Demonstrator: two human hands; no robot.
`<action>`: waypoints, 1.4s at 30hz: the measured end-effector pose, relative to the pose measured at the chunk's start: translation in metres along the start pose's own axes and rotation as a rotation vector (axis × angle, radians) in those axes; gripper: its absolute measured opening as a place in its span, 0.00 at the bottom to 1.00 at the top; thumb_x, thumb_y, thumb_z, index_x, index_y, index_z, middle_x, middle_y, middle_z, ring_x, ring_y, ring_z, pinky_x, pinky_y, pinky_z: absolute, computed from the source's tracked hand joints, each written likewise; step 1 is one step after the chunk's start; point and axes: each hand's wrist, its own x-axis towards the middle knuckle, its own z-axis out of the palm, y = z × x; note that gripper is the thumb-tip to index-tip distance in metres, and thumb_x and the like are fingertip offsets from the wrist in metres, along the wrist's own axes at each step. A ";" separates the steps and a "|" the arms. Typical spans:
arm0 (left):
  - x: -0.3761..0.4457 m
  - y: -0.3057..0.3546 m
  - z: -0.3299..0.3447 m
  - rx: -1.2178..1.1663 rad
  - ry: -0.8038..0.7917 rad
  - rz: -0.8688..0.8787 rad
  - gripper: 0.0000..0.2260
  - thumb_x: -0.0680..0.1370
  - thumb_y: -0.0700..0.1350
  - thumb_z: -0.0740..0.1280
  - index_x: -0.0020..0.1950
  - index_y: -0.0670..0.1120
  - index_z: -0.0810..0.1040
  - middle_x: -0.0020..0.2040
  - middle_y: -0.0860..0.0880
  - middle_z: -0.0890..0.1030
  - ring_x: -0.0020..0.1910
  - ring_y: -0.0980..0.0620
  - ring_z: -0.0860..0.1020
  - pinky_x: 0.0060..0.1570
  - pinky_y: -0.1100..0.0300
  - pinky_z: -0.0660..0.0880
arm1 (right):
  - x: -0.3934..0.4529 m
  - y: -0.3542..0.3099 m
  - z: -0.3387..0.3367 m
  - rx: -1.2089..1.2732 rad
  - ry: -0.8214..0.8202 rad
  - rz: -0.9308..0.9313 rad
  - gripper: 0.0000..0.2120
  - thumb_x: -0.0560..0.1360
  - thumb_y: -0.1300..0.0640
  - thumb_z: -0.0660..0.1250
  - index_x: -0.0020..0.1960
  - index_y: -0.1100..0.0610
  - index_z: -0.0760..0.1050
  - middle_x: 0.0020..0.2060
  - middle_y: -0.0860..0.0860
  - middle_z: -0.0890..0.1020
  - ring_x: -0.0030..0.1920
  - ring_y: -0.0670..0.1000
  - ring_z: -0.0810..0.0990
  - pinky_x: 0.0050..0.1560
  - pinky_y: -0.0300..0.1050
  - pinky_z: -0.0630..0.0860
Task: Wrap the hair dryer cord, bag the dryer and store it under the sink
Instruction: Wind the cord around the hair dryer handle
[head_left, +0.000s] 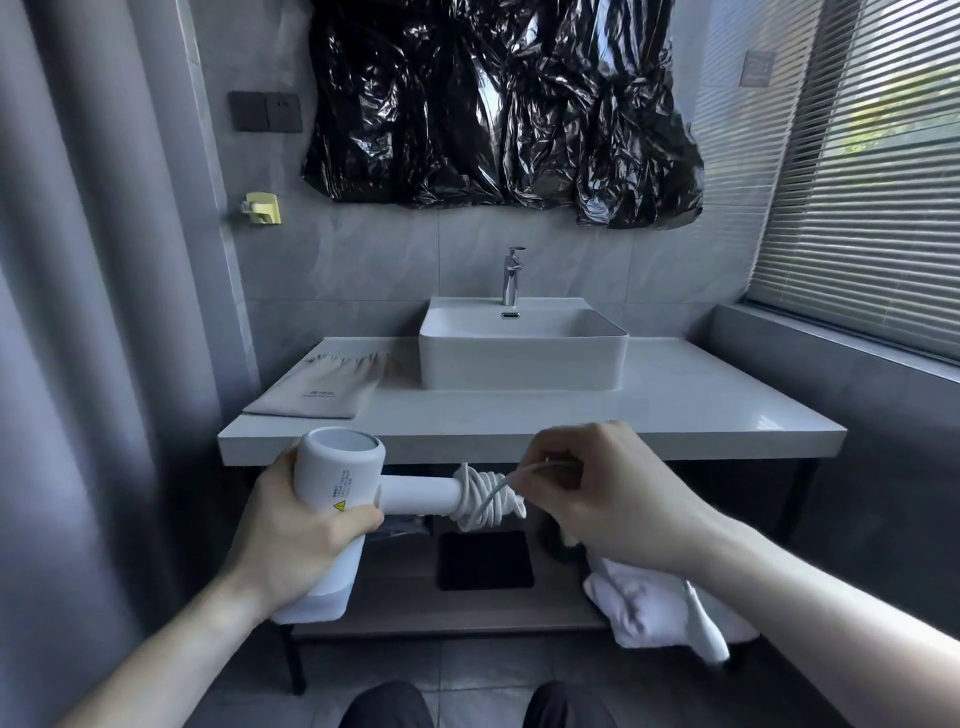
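My left hand (296, 540) grips the barrel of a white hair dryer (337, 483), held below the front edge of the countertop (675, 415), its handle pointing right. Several loops of the white cord (485, 499) are coiled around the end of that handle. My right hand (602, 493) pinches the free run of cord just right of the coil. The cord's plug end (704, 631) hangs down below my right forearm. A beige drawstring bag (317, 389) lies flat on the countertop, left of the white basin (522, 343).
A chrome tap (511, 275) stands behind the basin. Under the counter, a wooden shelf (405, 603) carries a black box (485, 561) and folded white towels (649, 608). Black plastic (498, 104) covers the wall above. A blinded window (857, 182) is at right.
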 end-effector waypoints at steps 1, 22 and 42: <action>-0.002 0.002 0.000 0.011 -0.023 0.026 0.20 0.59 0.41 0.82 0.47 0.46 0.80 0.37 0.55 0.86 0.30 0.59 0.79 0.31 0.66 0.75 | 0.004 0.002 0.000 0.010 0.024 -0.006 0.10 0.77 0.48 0.74 0.38 0.48 0.83 0.26 0.47 0.81 0.29 0.46 0.77 0.33 0.38 0.71; -0.036 0.011 -0.018 -0.201 -0.388 -0.020 0.24 0.55 0.48 0.80 0.45 0.38 0.79 0.33 0.46 0.80 0.33 0.50 0.78 0.33 0.62 0.75 | 0.010 0.064 0.036 0.462 -0.137 0.235 0.15 0.71 0.39 0.78 0.40 0.50 0.89 0.29 0.47 0.75 0.32 0.48 0.71 0.40 0.49 0.72; -0.096 -0.028 0.004 -0.435 -0.088 -0.335 0.11 0.55 0.47 0.78 0.36 0.50 0.84 0.34 0.49 0.81 0.33 0.52 0.81 0.34 0.54 0.75 | -0.109 0.044 0.143 0.678 -0.275 0.576 0.20 0.88 0.47 0.59 0.52 0.53 0.87 0.25 0.43 0.71 0.24 0.43 0.67 0.24 0.35 0.64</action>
